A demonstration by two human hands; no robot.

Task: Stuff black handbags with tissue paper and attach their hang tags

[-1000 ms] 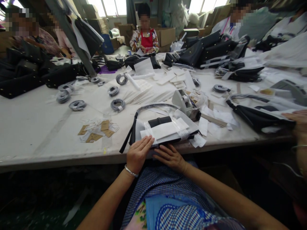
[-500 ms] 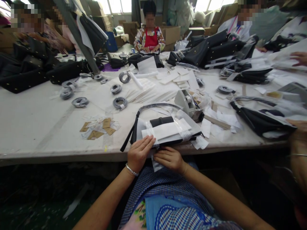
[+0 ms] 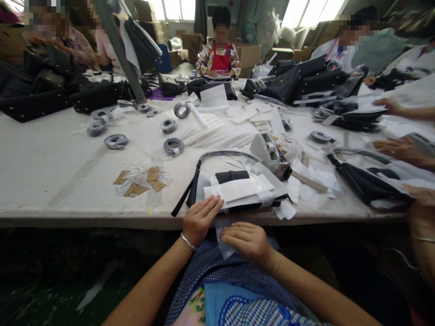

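Observation:
A black handbag (image 3: 193,190) lies at the table's front edge, with a wrapped handle arching behind it. Across it are a white paper strip (image 3: 243,188) and clear tape (image 3: 261,186). My left hand (image 3: 200,218) rests on the bag's near left part, fingers outstretched and flat. From under that side, a clear plastic strip (image 3: 223,246) hangs past the table edge. Closed fingers of my right hand (image 3: 249,242) are on this strip, below the edge; the thumb is hidden. Just behind the bag stands a grey tape dispenser (image 3: 267,149).
Brown and white tags (image 3: 141,181) lie left of the bag, with several wrapped coils (image 3: 173,146) behind. White sheets (image 3: 210,131) cover the middle. Another person's hands (image 3: 401,147) are at the right, near a second black bag (image 3: 367,181). A metal post (image 3: 118,50) rises at left.
My right hand has moved down and slightly right, away from the bag, and more of the plastic strip shows. The left hand stays on the bag. The view has shifted slightly.

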